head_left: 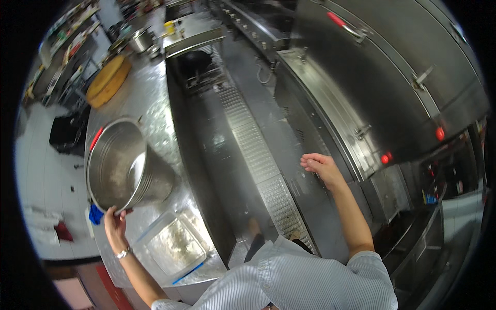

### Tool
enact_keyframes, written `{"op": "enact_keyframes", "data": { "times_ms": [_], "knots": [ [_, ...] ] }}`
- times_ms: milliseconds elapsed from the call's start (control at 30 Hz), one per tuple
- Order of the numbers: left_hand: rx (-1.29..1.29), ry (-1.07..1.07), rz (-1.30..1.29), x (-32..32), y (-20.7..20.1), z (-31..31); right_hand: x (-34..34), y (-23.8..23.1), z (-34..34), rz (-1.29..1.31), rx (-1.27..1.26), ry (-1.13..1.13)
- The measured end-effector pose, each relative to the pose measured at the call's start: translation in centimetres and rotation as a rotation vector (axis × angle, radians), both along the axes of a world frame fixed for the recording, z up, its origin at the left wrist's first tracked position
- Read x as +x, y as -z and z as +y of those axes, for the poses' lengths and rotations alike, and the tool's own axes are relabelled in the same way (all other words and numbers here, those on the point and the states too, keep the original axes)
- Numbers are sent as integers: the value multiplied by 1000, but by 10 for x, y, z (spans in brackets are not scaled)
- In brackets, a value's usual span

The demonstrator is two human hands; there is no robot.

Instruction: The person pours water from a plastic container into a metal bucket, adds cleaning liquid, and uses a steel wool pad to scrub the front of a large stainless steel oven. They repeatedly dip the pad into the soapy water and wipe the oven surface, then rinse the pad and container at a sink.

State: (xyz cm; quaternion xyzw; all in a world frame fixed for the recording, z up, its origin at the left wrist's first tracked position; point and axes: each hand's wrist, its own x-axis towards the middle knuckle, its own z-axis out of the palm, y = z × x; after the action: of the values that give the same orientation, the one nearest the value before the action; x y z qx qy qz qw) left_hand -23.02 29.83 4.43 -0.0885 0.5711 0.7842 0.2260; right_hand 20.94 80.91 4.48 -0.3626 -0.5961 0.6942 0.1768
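"How are the 2 hands?"

"The left hand [114, 222] clasps the steel bucket [126, 168] at its near rim, which partly hides the fingers. The right hand [319, 166] is in mid-air, loosely curled and holding nothing that shows."

"And the bucket?"

"At the counter [155, 116], beside a clear plastic container [178, 244]. Its underside is hidden. The blue item [95, 214] behind the rim is mostly covered, too hidden to identify."
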Motion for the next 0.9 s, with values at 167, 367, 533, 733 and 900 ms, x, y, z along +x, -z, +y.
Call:
{"op": "enact_keyframes", "data": {
  "times_ms": [167,367,533,733,900],
  "knots": [
    [-517,425,256,55,33,-32,70,23,-4,20,-37,176],
    [-1813,885,556,81,61,-6,183,44,-21,-40,-111,403],
    [-1848,1040,981,96,78,-11,302,57,-39,-3,-163,605],
    [-1429,1135,1209,166,62,121,423,74,-61,69,-263,931],
    [-1009,1234,1481,250,77,298,484,66,-90,319,-250,1178]
  ]
}}
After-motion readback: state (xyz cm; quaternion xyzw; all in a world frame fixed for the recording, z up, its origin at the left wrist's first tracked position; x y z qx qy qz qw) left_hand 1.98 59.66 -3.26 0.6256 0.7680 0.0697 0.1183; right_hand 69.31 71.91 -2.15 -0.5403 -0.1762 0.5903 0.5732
